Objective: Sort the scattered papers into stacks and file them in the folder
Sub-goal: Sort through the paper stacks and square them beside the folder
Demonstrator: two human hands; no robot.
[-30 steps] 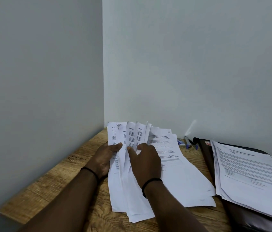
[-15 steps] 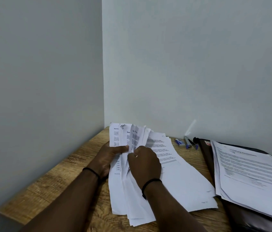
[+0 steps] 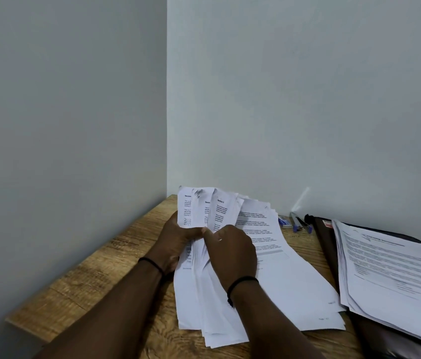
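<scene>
- Grey walls meet in a corner at upper centre of the frame, with a wooden desk (image 3: 95, 278) pushed against them across the bottom.
- Loose papers (image 3: 276, 255) lie fanned out at lower centre of the frame, their upper ends lifted and splayed.
- Left hand (image 3: 175, 242) sits at the left edge of the fan; its fingers go under the sheets and its thumb presses on top, so it grips the papers.
- Right hand (image 3: 232, 252) lies over the middle of the fan, fingers curled, thumb and fingertips pinching some of the sheets close to the left thumb.
- Each wrist wears a thin black band.
- At the right edge of the frame a dark folder (image 3: 327, 244) lies open on the desk, with a stack (image 3: 395, 270) of printed sheets on top of it, just beside the fanned papers.
- Pens (image 3: 298, 224) and a small blue-and-white item (image 3: 284, 221) lie near the back wall, between the papers and the folder.
</scene>
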